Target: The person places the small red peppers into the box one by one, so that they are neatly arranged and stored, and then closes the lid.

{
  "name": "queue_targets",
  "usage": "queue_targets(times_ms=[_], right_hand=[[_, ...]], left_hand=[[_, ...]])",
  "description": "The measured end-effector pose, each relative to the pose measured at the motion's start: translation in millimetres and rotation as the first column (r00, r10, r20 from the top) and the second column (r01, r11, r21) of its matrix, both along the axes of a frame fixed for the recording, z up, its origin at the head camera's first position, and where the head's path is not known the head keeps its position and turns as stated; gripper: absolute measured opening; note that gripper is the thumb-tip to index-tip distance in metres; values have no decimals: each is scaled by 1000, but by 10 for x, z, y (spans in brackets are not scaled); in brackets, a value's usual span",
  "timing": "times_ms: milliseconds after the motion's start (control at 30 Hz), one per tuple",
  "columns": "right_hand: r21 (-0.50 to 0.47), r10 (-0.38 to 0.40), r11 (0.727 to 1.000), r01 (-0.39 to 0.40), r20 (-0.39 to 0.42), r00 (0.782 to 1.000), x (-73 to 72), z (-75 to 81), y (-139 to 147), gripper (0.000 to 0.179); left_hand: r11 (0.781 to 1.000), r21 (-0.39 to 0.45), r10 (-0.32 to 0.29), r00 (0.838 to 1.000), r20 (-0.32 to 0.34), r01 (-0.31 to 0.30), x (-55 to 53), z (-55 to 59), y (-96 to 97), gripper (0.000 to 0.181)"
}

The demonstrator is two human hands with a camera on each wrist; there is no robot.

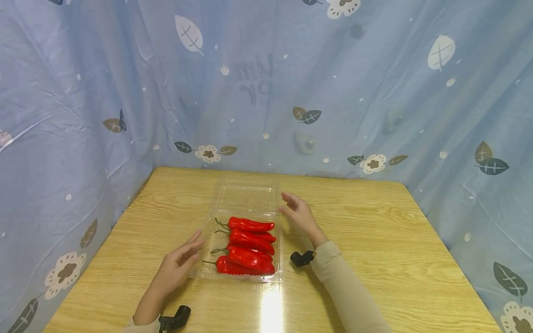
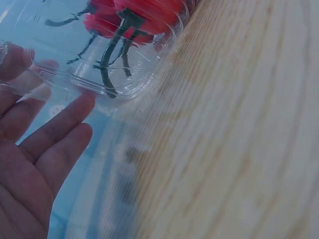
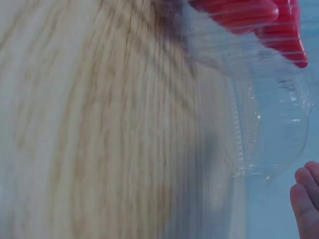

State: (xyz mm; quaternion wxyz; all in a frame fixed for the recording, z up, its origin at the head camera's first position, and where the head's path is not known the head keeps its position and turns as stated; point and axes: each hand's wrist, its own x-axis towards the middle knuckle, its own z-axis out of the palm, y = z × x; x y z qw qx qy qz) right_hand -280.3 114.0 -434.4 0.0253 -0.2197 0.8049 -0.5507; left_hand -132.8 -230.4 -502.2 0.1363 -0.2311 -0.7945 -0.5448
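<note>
A clear plastic clamshell box (image 1: 205, 273) lies on the table with its lid (image 1: 246, 199) folded back, away from me. Several red chili peppers (image 1: 250, 259) with green stems sit side by side in its base. My left hand (image 1: 176, 266) is at the box's left side, fingers extended; in the left wrist view its fingertips (image 2: 85, 102) are right at the plastic rim, near the pepper stems (image 2: 110, 64). Beside the lid's right edge, my right hand (image 1: 299, 213) holds nothing, its fingers loosely extended. The right wrist view catches only those fingers (image 3: 305, 206) beyond the lid's corner.
The wooden table (image 1: 374, 240) extends to both sides of the box. Blue patterned curtains (image 1: 266, 92) hang behind and at the sides. Black wrist cameras are strapped at the left wrist (image 1: 176, 318) and right wrist (image 1: 302, 258). Glare shows near the table's front.
</note>
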Motion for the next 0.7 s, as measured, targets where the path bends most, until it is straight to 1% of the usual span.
queue_targets(times_ms=[67,167,300,433,567,667,700], right_hand=[[14,-11,1000,10,27,1000,-41,-35,11,54],[26,-33,999,31,84,996,-152,-160,25,55],[22,-70,997,67,159,985,-303,-337,11,55],[21,-97,995,95,187,977,-378,-417,-23,53],[13,-98,995,97,217,971,-404,-449,-44,52],[3,-80,997,82,256,963,-351,-349,-60,54],[-3,-80,997,83,266,961,-358,-356,-64,54]], left_hand=[[1000,0,0,1000,1,0,-1,-2,0,32],[1000,-2,2,1000,1,-2,-2,-3,-1,32],[1000,5,9,1000,2,-9,-1,-2,-4,32],[1000,8,14,1000,4,-14,-2,4,2,32],[1000,0,18,1000,2,-18,0,11,11,32],[1000,2,16,1000,8,-16,2,12,13,32],[1000,3,16,1000,9,-16,2,11,14,32]])
